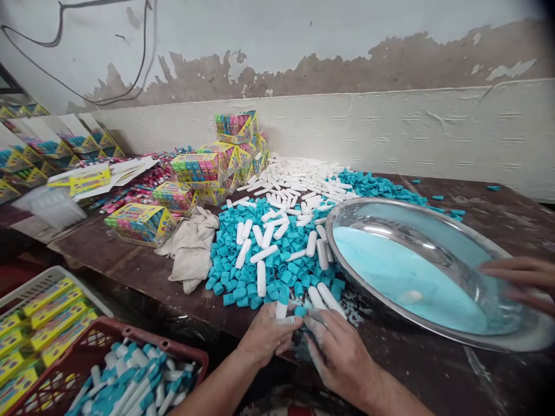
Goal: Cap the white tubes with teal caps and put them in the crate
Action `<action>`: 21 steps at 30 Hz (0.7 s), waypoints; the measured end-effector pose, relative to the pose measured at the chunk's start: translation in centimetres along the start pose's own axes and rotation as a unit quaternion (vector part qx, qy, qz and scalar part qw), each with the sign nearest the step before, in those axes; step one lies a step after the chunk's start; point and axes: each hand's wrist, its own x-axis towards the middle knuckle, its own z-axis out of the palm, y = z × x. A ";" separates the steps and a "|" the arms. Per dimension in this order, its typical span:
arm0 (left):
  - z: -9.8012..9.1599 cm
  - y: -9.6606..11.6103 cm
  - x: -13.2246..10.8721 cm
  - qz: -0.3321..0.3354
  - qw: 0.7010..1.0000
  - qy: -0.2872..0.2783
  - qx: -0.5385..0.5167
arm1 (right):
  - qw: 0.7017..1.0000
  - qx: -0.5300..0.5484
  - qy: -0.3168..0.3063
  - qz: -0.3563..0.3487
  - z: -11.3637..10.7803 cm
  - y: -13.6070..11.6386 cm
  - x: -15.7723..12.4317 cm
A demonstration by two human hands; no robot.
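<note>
My left hand [266,335] is closed on a white tube with a blue cap [281,301], which stands up between thumb and fingers. Beside it, my right hand [340,352] is dusted with powder, its fingers curled in. A loose blue cap [299,311] shows at its fingertips, between the two hands. Two white tubes [331,299] stick out just beyond my right hand; whether it grips them I cannot tell. In front of both hands spreads a heap of blue caps [277,271], with several white tubes [263,254] lying on top.
A steel basin [338,254] of pale blue powder stands right, another person's blurred hand [522,283] at its rim. Left are a cloth [193,248], packed boxes [141,222] and a red crate [117,329] of capped tubes. White tubes [295,173] pile up behind.
</note>
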 end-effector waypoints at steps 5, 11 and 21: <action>-1.0 0.8 0.7 0.067 0.976 -0.028 0.204 | 0.984 0.066 -0.146 0.079 -1.1 1.1 1.2; -1.6 1.3 1.4 0.064 0.965 -0.055 0.250 | 0.971 0.135 -0.153 0.122 -0.8 2.1 1.5; 0.0 2.1 0.4 0.029 0.823 -0.031 0.566 | 0.798 0.424 -0.170 0.394 -4.0 2.2 2.9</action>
